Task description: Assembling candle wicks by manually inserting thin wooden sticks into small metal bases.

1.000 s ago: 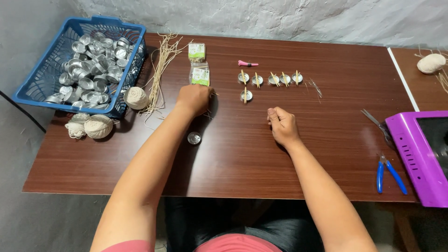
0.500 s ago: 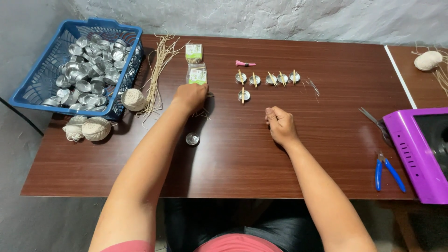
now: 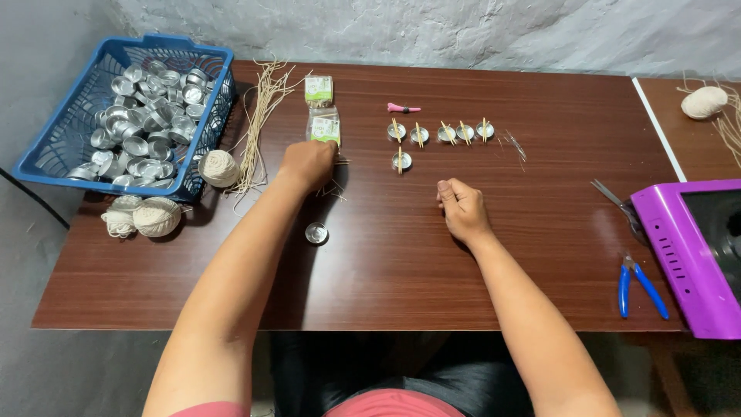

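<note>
- Your left hand (image 3: 309,164) lies fingers-down on a small scatter of thin sticks (image 3: 333,185) on the worktop (image 3: 540,255), just below two clear packets (image 3: 323,123) w/ green labels; can't tell if it's got hold of a stick.
- Your right hand (image 3: 461,210) rests on the worktop as a loose fist, fingers curled in; can't tell if anything's inside.
- Btwn & above your hands: row of five small metal cups (image 3: 441,133), each w/ a stick across, plus a sixth cup (image 3: 400,161) just below the row's left end.
- One bare metal cup (image 3: 316,232) sits beside your left forearm.
- Left: blue basket (image 3: 46,158) full of metal cups, bundle of pale wicks (image 3: 261,116), string balls (image 3: 220,167).
- Right: scissors (image 3: 617,207), blue-handled pliers (image 3: 641,286), purple appliance (image 3: 679,255).
</note>
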